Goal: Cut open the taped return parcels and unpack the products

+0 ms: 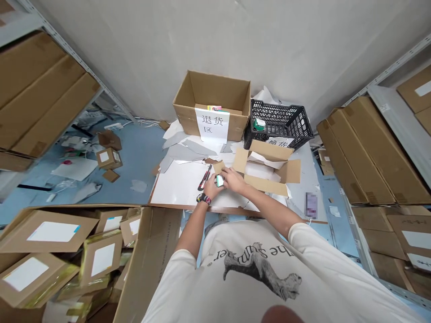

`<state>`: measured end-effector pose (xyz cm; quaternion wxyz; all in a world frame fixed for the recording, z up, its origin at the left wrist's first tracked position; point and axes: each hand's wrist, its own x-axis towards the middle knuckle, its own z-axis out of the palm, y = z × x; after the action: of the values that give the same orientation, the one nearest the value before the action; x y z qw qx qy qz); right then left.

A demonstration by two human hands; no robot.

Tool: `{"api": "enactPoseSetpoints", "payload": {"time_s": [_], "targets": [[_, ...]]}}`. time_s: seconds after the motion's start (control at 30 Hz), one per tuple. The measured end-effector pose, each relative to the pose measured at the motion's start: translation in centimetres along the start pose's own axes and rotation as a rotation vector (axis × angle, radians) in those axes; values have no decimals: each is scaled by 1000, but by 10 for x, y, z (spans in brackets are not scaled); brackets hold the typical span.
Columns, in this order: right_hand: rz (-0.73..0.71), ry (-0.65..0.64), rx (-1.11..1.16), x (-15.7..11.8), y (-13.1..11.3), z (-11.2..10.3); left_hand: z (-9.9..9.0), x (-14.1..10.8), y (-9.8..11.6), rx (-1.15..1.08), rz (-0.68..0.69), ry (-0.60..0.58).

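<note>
A small green and white box is between my hands above the white table. My left hand is closed round its left side. My right hand has its fingers bent against the box's upper right side. Just beyond my fingers lies a small brown cardboard piece. A red and black cutter rests left of my left hand. To the right stands an open carton with its flaps spread and white paper inside.
Behind are a large carton with a paper sign and a black crate holding a green and white box. Torn grey wrapping lies in front. A big carton of parcels stands front left; shelves flank both sides.
</note>
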<state>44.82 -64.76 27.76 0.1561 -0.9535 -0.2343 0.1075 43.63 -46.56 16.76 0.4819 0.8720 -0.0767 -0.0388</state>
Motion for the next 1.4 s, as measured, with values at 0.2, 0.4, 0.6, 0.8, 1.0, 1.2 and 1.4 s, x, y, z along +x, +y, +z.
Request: {"api": "enactPoseSetpoints", "payload": {"time_s": [0.2,0.4,0.6,0.8,1.0,1.2,1.4], "targets": [[155,34,47,-6,-1,3,-8,-12,5,-110,100,77],[251,-16,43,-12,-6,1,-38,-16,15,138,308,-61],[334,-83,-27,-1,-22,-2,-56,3,17,243,313,-168],[308,-89,-37,-3,-21,0,-61,14,18,327,337,-274],[318,-102,-28,-8,-12,0,-60,16,15,251,334,-243],[314,-112,-18,-9,-10,1,-50,24,17,278,266,-241],[292,-136,13,-13,-1,2,-47,24,4,170,385,-262]]}}
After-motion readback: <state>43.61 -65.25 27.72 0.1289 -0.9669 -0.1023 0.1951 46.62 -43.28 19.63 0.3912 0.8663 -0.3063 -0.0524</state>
